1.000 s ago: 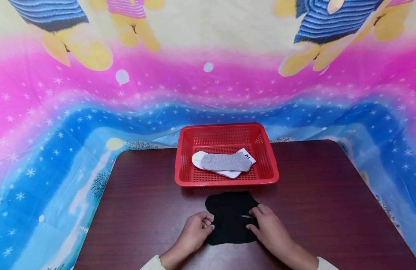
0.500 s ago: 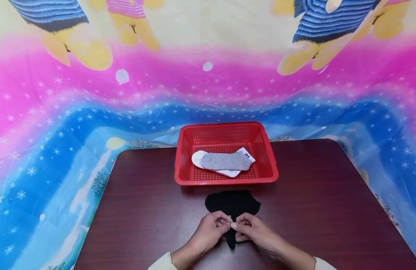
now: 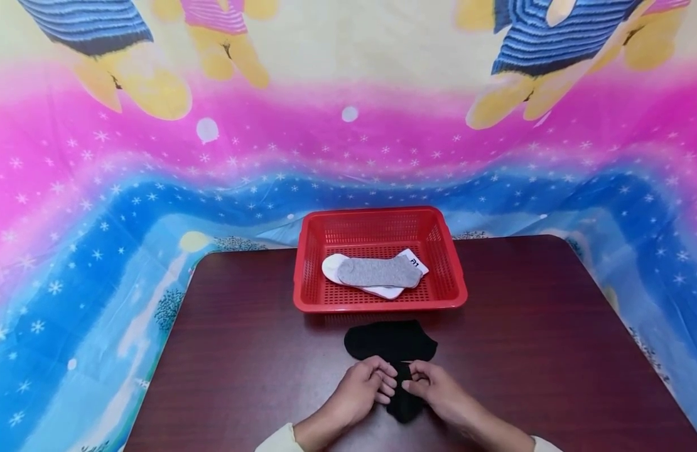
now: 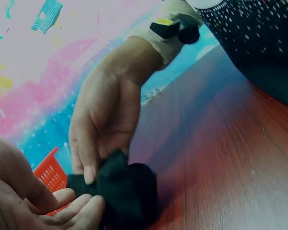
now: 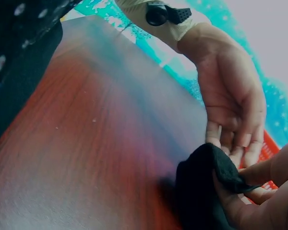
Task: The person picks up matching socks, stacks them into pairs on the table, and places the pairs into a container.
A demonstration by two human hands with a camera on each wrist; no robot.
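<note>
Two black socks are on the table in front of the red basket. The farther black sock (image 3: 390, 339) lies flat, toe to the left. The nearer black sock (image 3: 404, 405) is folded over between the hands. My right hand (image 3: 444, 392) pinches its folded part between thumb and fingers; the right wrist view shows the thumb against the black fabric (image 5: 199, 191). My left hand (image 3: 360, 389) is at the sock's left side. In the left wrist view its fingers (image 4: 84, 211) are loosely extended against the bunched fabric (image 4: 127, 196), without a visible grip.
Just beyond the socks stands the red plastic basket (image 3: 379, 308). In it a grey sock (image 3: 377, 272) lies over white socks (image 3: 334, 269). A patterned cloth (image 3: 348, 150) hangs behind the dark brown table (image 3: 241, 351).
The nearer sock, spread flat a second ago, is now folded narrow. Both hands moved inward to it from its sides, and the left has since drawn slightly back from the right.
</note>
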